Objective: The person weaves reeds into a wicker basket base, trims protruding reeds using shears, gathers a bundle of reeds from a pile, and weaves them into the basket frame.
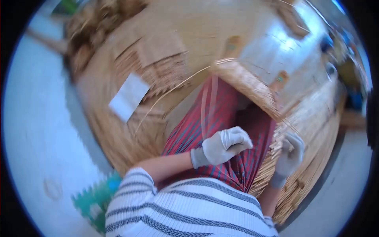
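Note:
Over my lap, on the striped red cloth [189, 126], my left hand [227, 146] wears a pale glove with its fingers curled together. A thin pale strip [203, 114] runs down from the knees to behind that hand; whether the fingers hold it is hidden. My right hand [291, 152], also gloved and blurred, is closed above a bundle of straw-like stalks [272, 173]. Across my shins lies a long woven straw piece [246, 85]. Fine strands stick out from its right end and reach close to my right hand.
A stack of woven brown pieces [166, 59] lies ahead to the left, with a white sheet [129, 96] beside it. More straw bundles [104, 23] sit at the far left. A green plastic item [94, 197] stands by my left elbow. Various objects [347, 67] line the right.

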`<state>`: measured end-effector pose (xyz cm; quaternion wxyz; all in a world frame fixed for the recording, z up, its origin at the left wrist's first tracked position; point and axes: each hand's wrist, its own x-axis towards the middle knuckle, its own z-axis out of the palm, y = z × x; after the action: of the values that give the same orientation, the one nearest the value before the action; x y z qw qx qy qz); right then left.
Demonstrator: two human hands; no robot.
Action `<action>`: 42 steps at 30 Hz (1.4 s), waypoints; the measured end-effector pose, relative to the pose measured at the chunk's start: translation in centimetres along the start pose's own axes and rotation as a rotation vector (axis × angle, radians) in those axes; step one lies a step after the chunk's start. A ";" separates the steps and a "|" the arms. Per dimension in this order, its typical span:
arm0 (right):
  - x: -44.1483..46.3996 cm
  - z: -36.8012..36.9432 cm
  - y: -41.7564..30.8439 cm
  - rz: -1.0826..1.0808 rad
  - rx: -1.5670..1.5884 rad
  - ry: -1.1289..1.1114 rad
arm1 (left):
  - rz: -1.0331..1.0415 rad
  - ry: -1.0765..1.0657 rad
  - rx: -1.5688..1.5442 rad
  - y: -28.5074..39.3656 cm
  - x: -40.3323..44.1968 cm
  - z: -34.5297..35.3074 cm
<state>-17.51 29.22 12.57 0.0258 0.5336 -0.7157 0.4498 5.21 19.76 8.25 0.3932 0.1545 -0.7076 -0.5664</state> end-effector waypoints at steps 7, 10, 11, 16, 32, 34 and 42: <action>-5.3 8.3 -7.2 0.219 0.559 -0.469 | -0.646 0.728 -0.186 -4.3 -9.7 -11.4; -6.1 10.4 -9.8 -0.261 0.251 -0.897 | -1.029 0.633 0.552 -16.6 -21.9 -13.1; -6.3 11.0 -10.6 -0.384 0.229 -0.930 | -1.098 0.464 0.509 -19.9 -26.9 -13.3; -7.0 11.3 -10.1 -0.259 0.184 -0.994 | -1.460 -0.189 0.541 -19.2 -35.9 -11.7; -6.8 12.2 -11.2 -0.223 0.122 -1.017 | -1.375 0.382 0.684 -26.2 -34.9 -15.5; -6.5 11.9 -11.3 -0.215 0.124 -1.011 | -1.357 0.516 0.636 -26.7 -36.0 -16.8; -6.8 11.6 -11.1 -0.178 0.196 -0.995 | -0.910 1.447 -0.007 -19.7 -37.0 -21.6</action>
<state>-0.67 26.15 9.02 -0.3298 0.7419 -0.5475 0.2026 40.34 23.57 -22.97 0.4831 0.7460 -0.1499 -0.4332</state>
